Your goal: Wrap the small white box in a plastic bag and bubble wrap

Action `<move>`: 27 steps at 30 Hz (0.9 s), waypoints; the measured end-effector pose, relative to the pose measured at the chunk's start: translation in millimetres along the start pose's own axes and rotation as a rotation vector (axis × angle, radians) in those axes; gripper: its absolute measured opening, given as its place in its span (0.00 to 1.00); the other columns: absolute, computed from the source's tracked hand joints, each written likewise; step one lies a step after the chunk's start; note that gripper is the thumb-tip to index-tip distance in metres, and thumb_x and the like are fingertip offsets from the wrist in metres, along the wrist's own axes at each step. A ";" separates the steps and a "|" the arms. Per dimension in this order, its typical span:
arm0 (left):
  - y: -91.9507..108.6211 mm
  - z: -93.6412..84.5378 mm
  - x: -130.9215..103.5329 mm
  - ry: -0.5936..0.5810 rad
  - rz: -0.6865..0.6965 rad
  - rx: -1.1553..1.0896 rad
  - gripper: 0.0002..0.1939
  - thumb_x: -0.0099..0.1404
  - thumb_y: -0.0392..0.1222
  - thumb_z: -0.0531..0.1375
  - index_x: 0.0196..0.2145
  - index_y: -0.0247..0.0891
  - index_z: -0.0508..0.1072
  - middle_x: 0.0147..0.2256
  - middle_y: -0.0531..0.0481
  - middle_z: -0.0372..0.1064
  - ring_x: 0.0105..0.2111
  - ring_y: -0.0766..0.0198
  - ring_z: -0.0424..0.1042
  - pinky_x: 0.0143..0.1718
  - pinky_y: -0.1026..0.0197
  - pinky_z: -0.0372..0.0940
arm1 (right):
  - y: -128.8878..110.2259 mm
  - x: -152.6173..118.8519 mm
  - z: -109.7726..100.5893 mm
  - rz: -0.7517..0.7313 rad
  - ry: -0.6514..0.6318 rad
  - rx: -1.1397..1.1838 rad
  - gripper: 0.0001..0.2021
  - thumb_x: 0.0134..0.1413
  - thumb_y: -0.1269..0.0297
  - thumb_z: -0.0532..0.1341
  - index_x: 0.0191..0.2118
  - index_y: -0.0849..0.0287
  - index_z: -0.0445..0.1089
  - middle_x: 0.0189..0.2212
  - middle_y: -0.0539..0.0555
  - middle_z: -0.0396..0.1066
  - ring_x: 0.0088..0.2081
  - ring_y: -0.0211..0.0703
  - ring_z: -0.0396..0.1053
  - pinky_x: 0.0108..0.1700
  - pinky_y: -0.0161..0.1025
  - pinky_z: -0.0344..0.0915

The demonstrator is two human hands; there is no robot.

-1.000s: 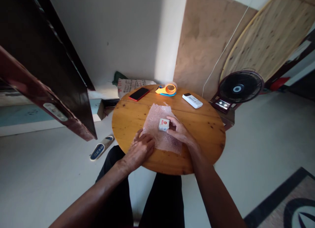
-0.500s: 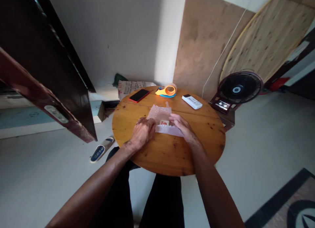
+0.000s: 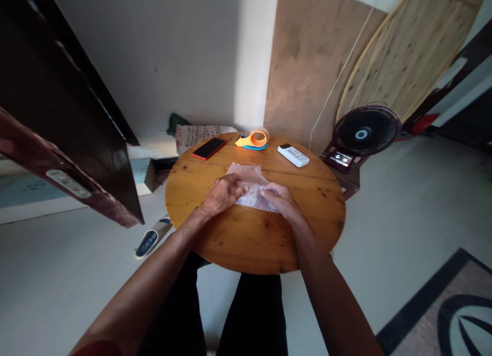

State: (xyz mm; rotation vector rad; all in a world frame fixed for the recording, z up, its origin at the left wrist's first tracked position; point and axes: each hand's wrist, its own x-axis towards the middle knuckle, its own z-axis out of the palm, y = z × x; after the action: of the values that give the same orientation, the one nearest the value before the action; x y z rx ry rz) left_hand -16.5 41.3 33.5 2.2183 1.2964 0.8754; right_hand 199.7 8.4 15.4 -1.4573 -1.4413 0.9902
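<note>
A sheet of bubble wrap (image 3: 246,174) lies on the round wooden table (image 3: 238,243), its near part folded back over the middle. At the left side of the fold my left hand (image 3: 225,193) has its fingers closed on the wrap. My right hand (image 3: 280,197) pinches the right side of the same fold between thumb and fingers. Under the folded layer the small printed box is covered; only a faint trace shows through.
Toward the table's far side lie a red-edged phone (image 3: 209,148), an orange tape dispenser (image 3: 253,139) and a white remote-like device (image 3: 293,155). A black fan (image 3: 365,133) stands off to the right. A slipper (image 3: 149,240) is on the floor at left.
The near flap of bubble wrap has been folded away from me over the small box, hiding it. Both hands now grip the fold. The view has shifted slightly.
</note>
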 end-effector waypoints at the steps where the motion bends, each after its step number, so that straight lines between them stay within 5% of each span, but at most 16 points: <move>1: -3.5 0.3 0.3 -0.001 -0.008 -0.031 0.18 0.60 0.50 0.61 0.44 0.37 0.73 0.40 0.45 0.74 0.38 0.59 0.71 0.38 0.62 0.63 | 0.2 0.2 0.6 0.003 -0.004 0.002 0.16 0.45 0.52 0.63 0.34 0.59 0.72 0.23 0.47 0.67 0.24 0.36 0.62 0.28 0.34 0.57; 13: -3.5 26.0 23.8 -0.113 -0.206 -0.545 0.09 0.51 0.43 0.62 0.25 0.34 0.68 0.22 0.54 0.64 0.21 0.72 0.58 0.22 0.68 0.52 | 0.1 1.9 1.3 0.067 0.096 -0.031 0.16 0.40 0.52 0.63 0.32 0.59 0.72 0.21 0.46 0.66 0.22 0.35 0.58 0.24 0.33 0.53; 27: 4.7 21.2 20.4 -0.169 -0.178 -0.585 0.06 0.51 0.40 0.60 0.23 0.34 0.69 0.19 0.54 0.62 0.19 0.73 0.55 0.20 0.67 0.48 | 0.0 2.4 -3.5 0.032 0.075 -0.042 0.11 0.39 0.56 0.62 0.28 0.58 0.71 0.22 0.47 0.67 0.24 0.37 0.61 0.26 0.34 0.56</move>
State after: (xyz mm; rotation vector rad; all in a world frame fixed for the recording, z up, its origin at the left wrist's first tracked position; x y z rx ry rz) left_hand 8.7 56.0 27.7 1.6538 0.9805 0.8451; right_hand 203.1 10.7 16.7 -1.5365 -1.3966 0.9200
